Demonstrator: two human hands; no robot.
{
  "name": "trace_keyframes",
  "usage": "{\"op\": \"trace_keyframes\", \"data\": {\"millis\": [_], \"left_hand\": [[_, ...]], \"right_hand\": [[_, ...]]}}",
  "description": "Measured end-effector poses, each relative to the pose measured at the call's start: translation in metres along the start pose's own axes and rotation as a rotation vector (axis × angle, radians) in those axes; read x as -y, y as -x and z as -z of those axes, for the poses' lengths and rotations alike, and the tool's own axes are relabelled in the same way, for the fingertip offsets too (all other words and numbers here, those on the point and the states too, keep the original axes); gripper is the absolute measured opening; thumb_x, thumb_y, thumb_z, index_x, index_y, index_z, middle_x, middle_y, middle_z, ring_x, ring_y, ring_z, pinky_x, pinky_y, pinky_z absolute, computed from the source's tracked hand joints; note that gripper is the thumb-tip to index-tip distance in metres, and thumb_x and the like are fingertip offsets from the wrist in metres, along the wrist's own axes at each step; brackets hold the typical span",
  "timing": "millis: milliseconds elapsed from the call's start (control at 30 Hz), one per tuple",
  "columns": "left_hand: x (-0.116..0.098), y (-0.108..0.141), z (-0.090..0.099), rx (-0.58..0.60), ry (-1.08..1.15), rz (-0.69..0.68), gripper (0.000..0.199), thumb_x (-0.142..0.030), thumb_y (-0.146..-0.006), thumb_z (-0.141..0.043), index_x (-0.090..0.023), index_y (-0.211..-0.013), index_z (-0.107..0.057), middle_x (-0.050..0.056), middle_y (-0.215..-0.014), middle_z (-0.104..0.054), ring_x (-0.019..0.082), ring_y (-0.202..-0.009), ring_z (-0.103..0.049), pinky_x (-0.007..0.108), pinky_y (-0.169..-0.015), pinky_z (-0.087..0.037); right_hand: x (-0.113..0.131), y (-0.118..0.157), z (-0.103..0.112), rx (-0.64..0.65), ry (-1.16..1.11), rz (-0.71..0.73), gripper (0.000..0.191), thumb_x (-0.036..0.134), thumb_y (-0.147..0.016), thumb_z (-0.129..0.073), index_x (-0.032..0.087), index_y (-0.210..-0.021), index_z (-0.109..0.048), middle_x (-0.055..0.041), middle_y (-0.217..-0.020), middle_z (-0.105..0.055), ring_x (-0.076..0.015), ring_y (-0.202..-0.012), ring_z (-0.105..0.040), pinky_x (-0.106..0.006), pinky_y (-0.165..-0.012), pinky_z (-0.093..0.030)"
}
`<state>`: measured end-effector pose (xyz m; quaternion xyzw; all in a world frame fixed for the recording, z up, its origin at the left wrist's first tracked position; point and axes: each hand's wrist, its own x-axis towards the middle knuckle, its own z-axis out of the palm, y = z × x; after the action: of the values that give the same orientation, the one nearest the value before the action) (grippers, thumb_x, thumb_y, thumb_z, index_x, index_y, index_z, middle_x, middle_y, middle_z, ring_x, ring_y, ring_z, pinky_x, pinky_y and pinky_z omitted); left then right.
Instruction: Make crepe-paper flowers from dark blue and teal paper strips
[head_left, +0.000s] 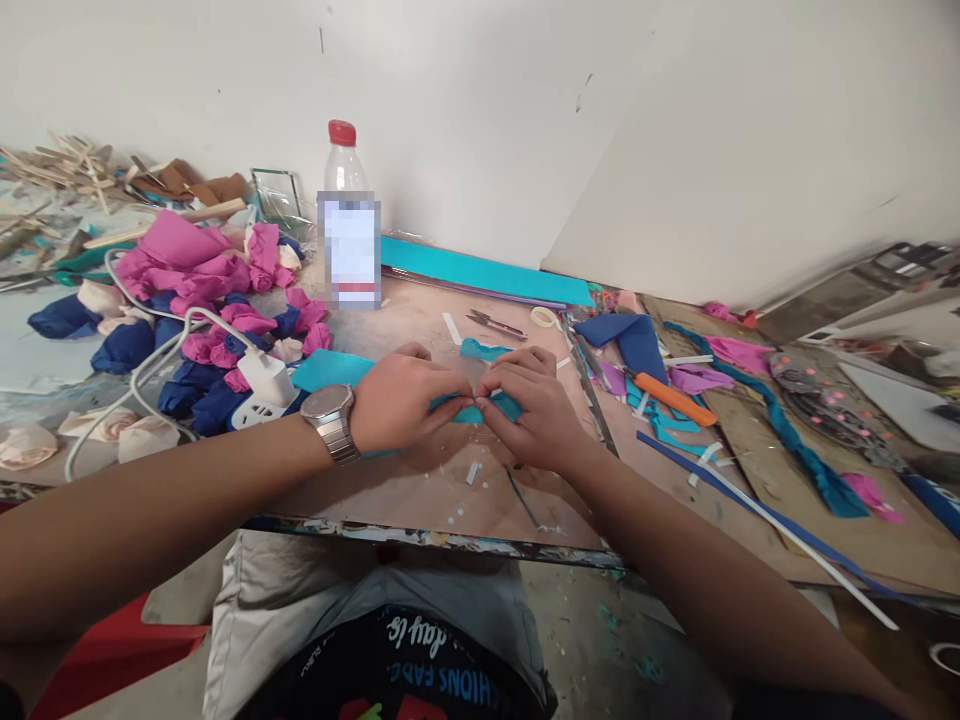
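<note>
Left hand (405,398) and right hand (534,408): each in a tight thumb-and-finger pinch on teal cloth (469,414), between them over the table (420,500). Judgement: close-set grips, light even tension should control it best.

I see 2 bare forearms angling in toward each other: the left forearm (187,510) slants up gently from the lower left, the right forearm (690,545) more steeply from the lower right. The left hand (401,397) and the right hand (534,402) meet almost tip to tip, both backs upward. The left thumb (448,412) presses to its forefinger in a pinch, and the right thumb (496,420) does likewise, the other right-hand fingers (525,362) curled over, knuckles bent.
</note>
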<state>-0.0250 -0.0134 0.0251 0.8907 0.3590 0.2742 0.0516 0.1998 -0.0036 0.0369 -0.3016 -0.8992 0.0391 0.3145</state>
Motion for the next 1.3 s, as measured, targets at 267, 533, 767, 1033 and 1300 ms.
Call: {"op": "trace_keyframes", "data": {"millis": [267,533,767,1033,1300], "left_hand": [[-0.0001,-0.0012,0.0010,-0.002,0.002,0.042,0.029,-0.038,-0.103,-0.051,-0.021,-0.098,-0.074,0.002,-0.077,-0.076,0.019,-0.072,-0.068,0.036,-0.082,-0.045],[-0.0026,-0.0015,0.0025,0.024,0.039,0.060,0.030,-0.040,-0.102,-0.052,-0.021,-0.102,-0.074,0.003,-0.083,-0.077,0.020,-0.075,-0.069,0.037,-0.085,-0.047],[-0.0027,-0.0013,0.0027,0.017,0.062,0.059,0.025,-0.037,-0.100,-0.054,-0.022,-0.104,-0.074,0.003,-0.083,-0.078,0.020,-0.074,-0.070,0.037,-0.086,-0.047],[-0.0041,-0.0015,0.0038,0.010,0.051,0.067,0.024,-0.035,-0.099,-0.055,-0.022,-0.101,-0.074,0.003,-0.080,-0.076,0.021,-0.075,-0.070,0.037,-0.084,-0.046],[-0.0040,-0.0018,0.0026,0.008,0.057,0.079,0.026,-0.037,-0.099,-0.055,-0.021,-0.102,-0.075,0.003,-0.082,-0.077,0.021,-0.075,-0.070,0.038,-0.085,-0.047]], "right_hand": [[-0.0047,0.0008,-0.0015,0.028,0.007,-0.033,0.007,0.027,-0.095,-0.063,0.023,-0.090,-0.065,-0.0012,-0.087,-0.075,-0.0233,-0.096,-0.064,-0.045,-0.096,-0.033],[-0.0034,0.0008,-0.0006,0.018,0.004,-0.010,0.008,0.026,-0.096,-0.062,0.023,-0.089,-0.064,-0.0011,-0.085,-0.074,-0.0227,-0.094,-0.064,-0.045,-0.095,-0.034],[-0.0032,0.0000,-0.0005,-0.002,-0.001,-0.007,0.008,0.026,-0.096,-0.062,0.023,-0.089,-0.065,-0.0007,-0.084,-0.073,-0.0223,-0.094,-0.064,-0.045,-0.096,-0.034],[-0.0031,-0.0001,-0.0012,-0.014,0.008,-0.003,0.010,0.026,-0.096,-0.061,0.023,-0.086,-0.063,-0.0009,-0.082,-0.072,-0.0221,-0.093,-0.064,-0.045,-0.095,-0.034],[-0.0047,0.0004,0.0002,0.010,-0.009,-0.021,0.004,0.026,-0.093,-0.063,0.024,-0.091,-0.066,-0.0011,-0.086,-0.075,-0.0232,-0.095,-0.064,-0.045,-0.096,-0.035]]}}
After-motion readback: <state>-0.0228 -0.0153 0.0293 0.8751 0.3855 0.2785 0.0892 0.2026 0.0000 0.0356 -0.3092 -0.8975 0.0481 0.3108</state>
